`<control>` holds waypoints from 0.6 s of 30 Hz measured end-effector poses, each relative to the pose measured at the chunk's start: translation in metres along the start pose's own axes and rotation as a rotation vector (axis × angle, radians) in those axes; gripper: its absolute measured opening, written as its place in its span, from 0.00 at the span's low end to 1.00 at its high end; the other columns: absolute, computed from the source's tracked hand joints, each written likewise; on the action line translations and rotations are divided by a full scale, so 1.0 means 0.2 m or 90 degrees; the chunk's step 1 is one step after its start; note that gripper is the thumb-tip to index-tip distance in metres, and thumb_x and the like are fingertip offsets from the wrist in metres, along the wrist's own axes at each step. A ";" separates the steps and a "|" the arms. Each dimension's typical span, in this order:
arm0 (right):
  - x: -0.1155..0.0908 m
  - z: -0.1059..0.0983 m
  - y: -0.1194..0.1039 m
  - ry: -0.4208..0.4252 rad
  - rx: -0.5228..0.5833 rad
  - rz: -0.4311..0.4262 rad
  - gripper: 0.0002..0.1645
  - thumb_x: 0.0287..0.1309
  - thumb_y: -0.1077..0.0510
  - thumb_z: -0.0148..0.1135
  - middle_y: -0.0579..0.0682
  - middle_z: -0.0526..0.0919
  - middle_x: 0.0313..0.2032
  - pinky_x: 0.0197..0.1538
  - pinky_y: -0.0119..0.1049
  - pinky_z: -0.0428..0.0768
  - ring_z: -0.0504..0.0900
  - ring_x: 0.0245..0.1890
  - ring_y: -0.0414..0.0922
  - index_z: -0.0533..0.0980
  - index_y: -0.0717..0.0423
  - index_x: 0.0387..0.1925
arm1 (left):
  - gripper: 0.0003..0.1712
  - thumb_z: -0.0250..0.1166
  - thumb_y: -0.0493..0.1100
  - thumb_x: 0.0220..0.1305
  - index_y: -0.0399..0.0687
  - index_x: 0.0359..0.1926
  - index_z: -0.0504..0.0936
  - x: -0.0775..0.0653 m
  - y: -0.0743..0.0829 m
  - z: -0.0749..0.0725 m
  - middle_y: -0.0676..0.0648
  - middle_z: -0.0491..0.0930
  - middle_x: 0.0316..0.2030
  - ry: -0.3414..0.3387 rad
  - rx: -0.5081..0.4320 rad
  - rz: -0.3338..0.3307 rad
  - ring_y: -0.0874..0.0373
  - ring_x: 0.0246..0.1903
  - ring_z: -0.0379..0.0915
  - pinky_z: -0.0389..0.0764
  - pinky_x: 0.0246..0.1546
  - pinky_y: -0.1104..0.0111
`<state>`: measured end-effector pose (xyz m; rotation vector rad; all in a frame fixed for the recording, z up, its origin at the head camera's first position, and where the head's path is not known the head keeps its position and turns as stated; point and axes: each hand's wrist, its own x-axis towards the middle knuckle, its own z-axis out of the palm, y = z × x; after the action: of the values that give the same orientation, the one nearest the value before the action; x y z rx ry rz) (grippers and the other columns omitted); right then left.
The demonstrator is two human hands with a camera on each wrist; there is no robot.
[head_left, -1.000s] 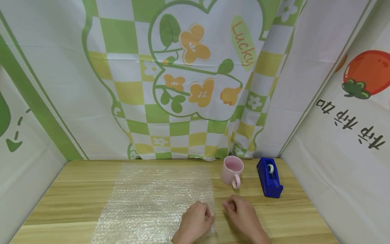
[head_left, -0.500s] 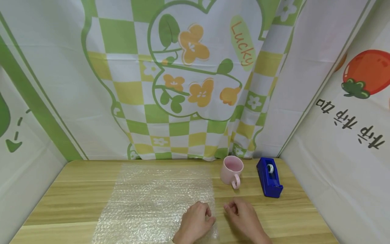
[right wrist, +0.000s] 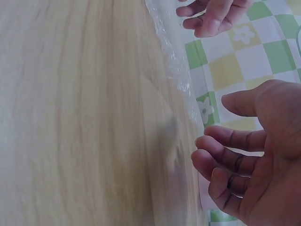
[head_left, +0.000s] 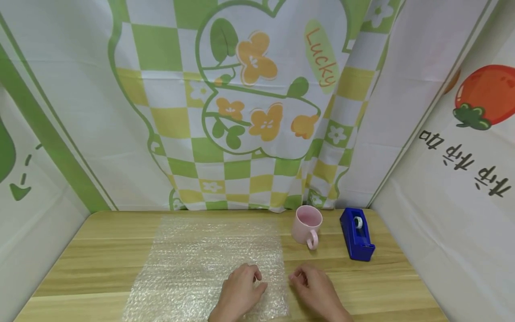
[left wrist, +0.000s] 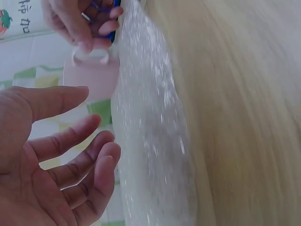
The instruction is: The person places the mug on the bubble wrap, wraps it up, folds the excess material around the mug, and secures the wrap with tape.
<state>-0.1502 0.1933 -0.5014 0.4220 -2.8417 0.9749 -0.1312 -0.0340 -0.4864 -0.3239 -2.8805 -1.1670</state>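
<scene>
A sheet of clear bubble wrap (head_left: 189,264) lies flat on the wooden table. My left hand (head_left: 240,290) is over its right part, and in the left wrist view the fingers (left wrist: 70,136) are loosely bent around nothing. Just past the sheet's right edge is my right hand (head_left: 315,288), also loosely bent and holding nothing, as the right wrist view of that hand (right wrist: 258,155) confirms. Beyond the right hand stands an upright pink mug (head_left: 303,230), its handle toward me.
Right of the mug sits a blue tape dispenser (head_left: 356,241) with a small roll in it. A green and yellow checked curtain (head_left: 237,170) hangs along the table's back edge. Printed white cloth (head_left: 450,214) borders the right side. Bare wood (head_left: 84,268) shows on the left.
My left hand has moved left over the bubble wrap, away from its right edge. My right hand has shifted slightly left. The mug, tape dispenser and sheet have stayed in place.
</scene>
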 end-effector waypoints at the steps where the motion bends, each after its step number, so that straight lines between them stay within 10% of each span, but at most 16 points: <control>1: 0.00 0.00 0.00 0.000 0.000 0.000 0.06 0.63 0.55 0.69 0.34 0.73 0.24 0.30 0.30 0.72 0.70 0.25 0.30 0.79 0.45 0.30 | 0.11 0.74 0.45 0.57 0.45 0.34 0.83 -0.01 -0.01 -0.01 0.52 0.75 0.29 0.004 0.003 -0.001 0.60 0.27 0.69 0.73 0.22 0.67; 18: 0.01 0.08 -0.08 -0.058 -0.010 0.075 0.26 0.55 0.42 0.74 0.39 0.72 0.23 0.29 0.35 0.71 0.70 0.23 0.36 0.79 0.58 0.42 | 0.11 0.73 0.44 0.59 0.42 0.38 0.84 -0.11 -0.18 -0.18 0.51 0.79 0.31 0.035 0.004 -0.069 0.57 0.31 0.75 0.77 0.25 0.63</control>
<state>-0.1477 0.1709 -0.5046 0.3067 -2.9838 0.9763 -0.1198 -0.0878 -0.4860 -0.1345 -2.8855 -1.1610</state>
